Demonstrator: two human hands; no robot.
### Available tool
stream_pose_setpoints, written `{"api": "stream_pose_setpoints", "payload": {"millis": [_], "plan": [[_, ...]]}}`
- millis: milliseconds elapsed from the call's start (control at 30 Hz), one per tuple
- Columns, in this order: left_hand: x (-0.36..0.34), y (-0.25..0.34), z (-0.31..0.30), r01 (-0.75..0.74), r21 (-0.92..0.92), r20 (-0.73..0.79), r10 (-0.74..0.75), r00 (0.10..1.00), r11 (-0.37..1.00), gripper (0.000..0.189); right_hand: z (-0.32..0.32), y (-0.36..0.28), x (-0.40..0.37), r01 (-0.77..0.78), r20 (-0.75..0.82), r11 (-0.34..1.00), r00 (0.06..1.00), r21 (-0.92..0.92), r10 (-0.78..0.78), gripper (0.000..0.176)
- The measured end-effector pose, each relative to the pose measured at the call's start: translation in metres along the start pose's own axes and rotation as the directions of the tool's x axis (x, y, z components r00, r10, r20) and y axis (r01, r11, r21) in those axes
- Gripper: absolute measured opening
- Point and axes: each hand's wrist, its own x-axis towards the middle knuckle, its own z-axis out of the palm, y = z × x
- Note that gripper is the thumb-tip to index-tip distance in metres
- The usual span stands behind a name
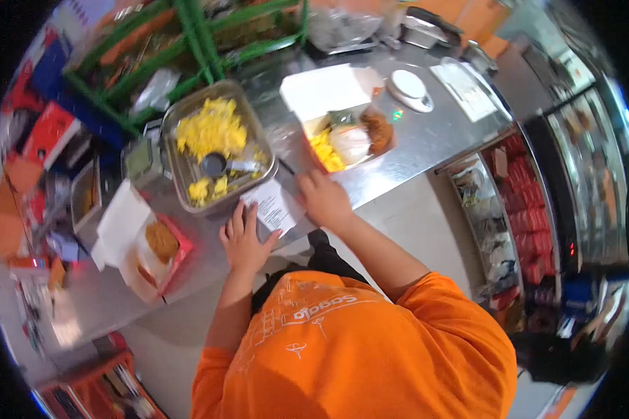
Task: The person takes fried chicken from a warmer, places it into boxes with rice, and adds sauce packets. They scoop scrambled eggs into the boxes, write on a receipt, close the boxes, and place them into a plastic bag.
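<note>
A printed paper slip (271, 207) lies at the counter's near edge, between my hands. My left hand (244, 237) is open with fingers spread, its fingertips and thumb touching the slip's left side. Just right of the slip, my right hand (325, 201) rests at the counter edge, fingers loosely bent and apart, with no held object showing. Beyond it stands an open takeaway box (326, 96) holding white rice (351, 143), yellow scrambled egg (326, 152) and a brown fried piece (377, 133). A metal pan (177, 171) of scrambled egg (213, 129), with a dark-headed scoop (214, 165) inside, sits beyond my left hand.
Another open box (124, 220) with a fried piece (162, 241) stands at left on the steel counter (409, 150). A round white item (409, 89) and a white tray (466, 91) lie farther right. Green racks (196, 38) stand behind; stocked shelves (521, 202) are at right.
</note>
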Motion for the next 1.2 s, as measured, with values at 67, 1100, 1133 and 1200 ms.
{"api": "stream_pose_setpoints", "payload": {"millis": [67,1100,1133,1200], "plan": [[0.0,-0.001,0.002,-0.036,0.003,-0.041,0.036,0.999,0.999,0.061,-0.006,-0.011,-0.014,0.073,-0.011,0.991,0.997,0.114,-0.072,0.037],[0.189,0.105,-0.013,0.225,-0.617,0.225,-0.105,0.969,0.754,0.037,-0.129,0.263,0.145,0.161,0.191,0.761,0.917,0.628,-0.351,0.027],[0.174,0.1,0.002,0.113,-0.592,0.13,-0.043,0.991,0.798,0.035,-0.125,0.264,0.125,0.265,0.086,0.704,0.903,0.659,-0.421,0.026],[0.153,0.106,0.027,0.018,-0.619,0.005,-0.018,1.0,0.785,0.035,-0.111,0.259,0.091,0.346,-0.051,0.62,0.896,0.704,-0.442,0.027]]}}
